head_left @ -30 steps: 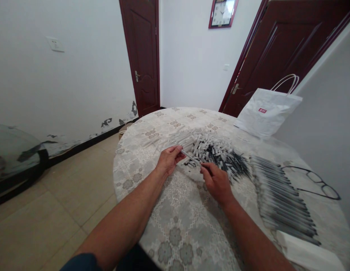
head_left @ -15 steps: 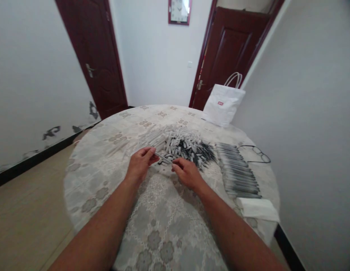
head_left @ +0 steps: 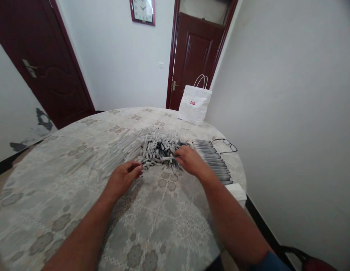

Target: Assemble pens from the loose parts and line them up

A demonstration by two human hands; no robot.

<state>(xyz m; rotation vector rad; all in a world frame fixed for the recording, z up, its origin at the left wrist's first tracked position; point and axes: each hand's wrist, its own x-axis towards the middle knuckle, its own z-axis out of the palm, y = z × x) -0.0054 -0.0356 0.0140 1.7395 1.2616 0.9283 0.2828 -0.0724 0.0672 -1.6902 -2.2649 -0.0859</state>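
My right hand (head_left: 189, 160) pinches a slim pen (head_left: 168, 158), its pale end pointing left over a heap of pen parts. Thumb and fingers slightly apart, my left hand (head_left: 123, 178) hovers at the near left side of the heap with nothing visible in it. White pen caps (head_left: 154, 138) and dark refills make up the heap's middle. Clear pen barrels (head_left: 118, 152) lie in a bundle to the left. Right of my right hand, a neat row of assembled-looking pens (head_left: 213, 160) stretches towards me.
A round table with a patterned cloth (head_left: 152, 214) carries everything. Eyeglasses (head_left: 229, 145) lie beyond the pen row, and a folded white item (head_left: 236, 192) at its near end. A white bag (head_left: 195, 104) stands at the back near the wall.
The view has turned right. My left hand has let go of the pen and moved away left; my right hand has carried the pen right, towards the row.
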